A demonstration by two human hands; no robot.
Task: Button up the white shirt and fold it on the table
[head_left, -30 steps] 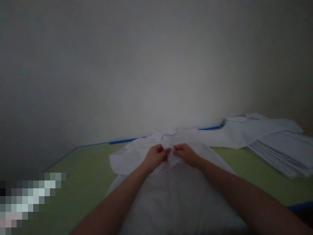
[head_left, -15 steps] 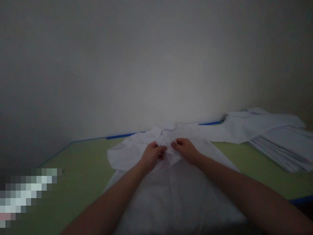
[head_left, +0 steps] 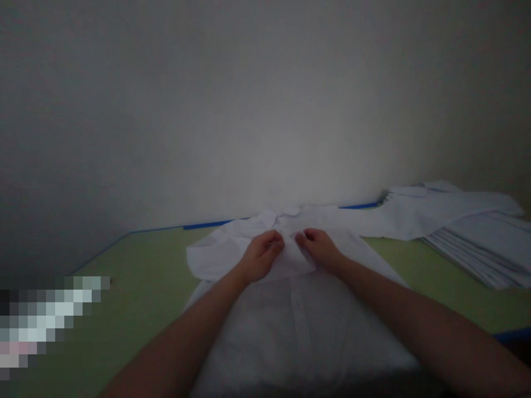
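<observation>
A white shirt [head_left: 286,320] lies spread on the table in front of me, its collar at the far end near the wall. One sleeve is folded across the chest from the left, and the other stretches out to the right. My left hand [head_left: 262,255] pinches the white cloth on the upper chest, just below the collar. Close by on the right, my right hand [head_left: 318,247] is closed on the same cloth, thumb and fingers together. A small gap parts the two hands. Exactly what the fingertips grip is too dim to make out.
The green table [head_left: 153,287] has a blue edge strip [head_left: 207,225]. On the right lies a stack of folded white shirts [head_left: 477,249], with the outstretched sleeve [head_left: 373,221] reaching onto it. A grey wall [head_left: 265,110] rises behind. A blurred-out patch [head_left: 53,320] covers the lower left.
My hands are slightly further apart, with the right one shifted a little to the right. The cloth between them hangs flatter. The whole view has shifted slightly.
</observation>
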